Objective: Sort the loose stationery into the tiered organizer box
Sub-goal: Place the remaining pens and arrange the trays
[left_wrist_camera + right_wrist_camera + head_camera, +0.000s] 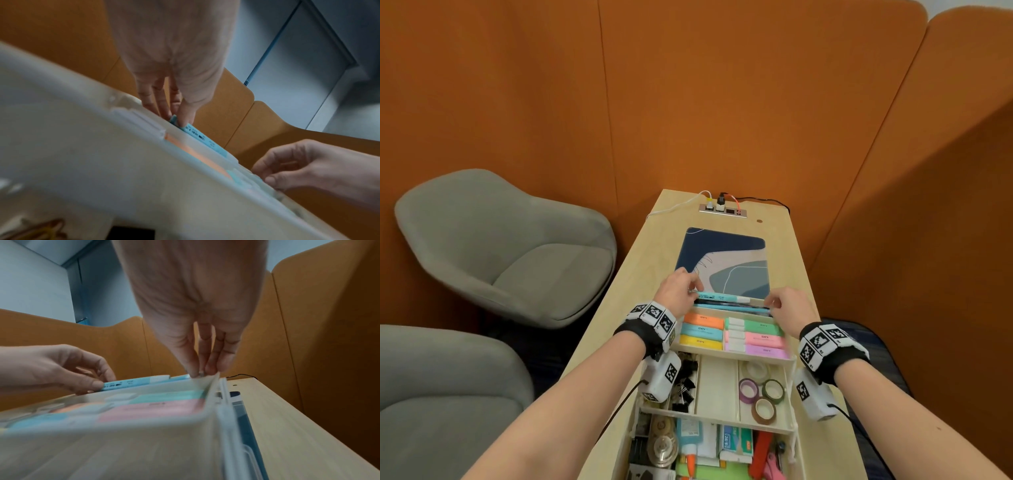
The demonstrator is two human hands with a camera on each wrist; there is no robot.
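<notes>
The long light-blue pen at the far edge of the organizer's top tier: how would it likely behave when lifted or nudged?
The long light-blue pen looks slim and straight, so probably stiff and light. The left hand pinches only one end, and it shows no sag. Its seemingly rounded barrel might roll if released, though the cream plastic tiered organizer box wall and neighbouring pens should stop it.

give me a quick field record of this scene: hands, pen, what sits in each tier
left hand: pinches one end of the light blue pen
right hand: fingertips at the pen slot's other end; grip on anything unclear
pen: lying along the organizer's far slot, above other pens
top tier: highlighters in rows
middle tier: binder clips left, empty centre, tape rolls right
bottom tier: glue bottle, mixed items
beyond: mat on the table
</notes>
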